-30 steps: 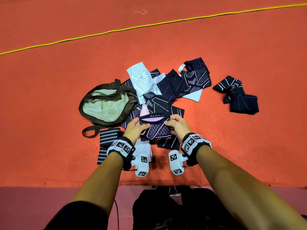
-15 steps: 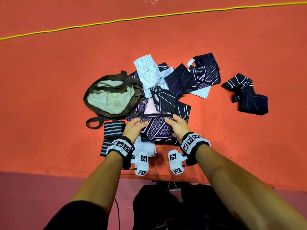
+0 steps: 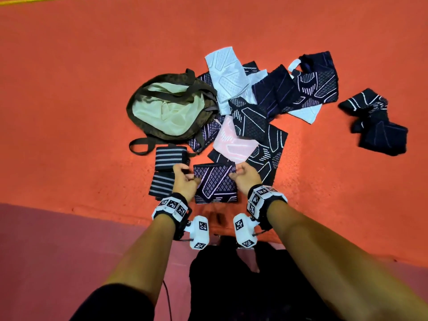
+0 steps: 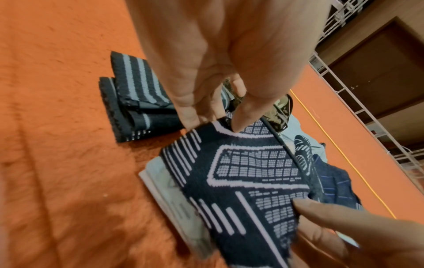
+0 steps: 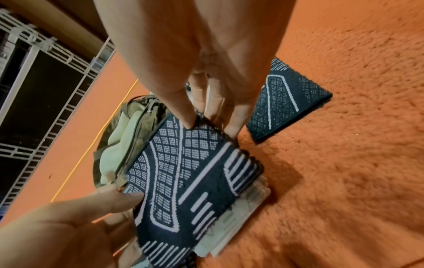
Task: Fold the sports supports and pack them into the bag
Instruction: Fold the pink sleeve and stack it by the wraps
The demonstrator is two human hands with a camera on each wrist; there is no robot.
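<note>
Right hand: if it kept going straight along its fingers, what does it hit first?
Probably the pink support, lying just beyond the dark support that the right hand pinches. Depth is unclear; the hand may pass above it.

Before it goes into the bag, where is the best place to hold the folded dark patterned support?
Probably hold the dark patterned support at its far two corners, where the left hand and right hand pinch it now. A grip from both sides should keep the fold closed.
</note>
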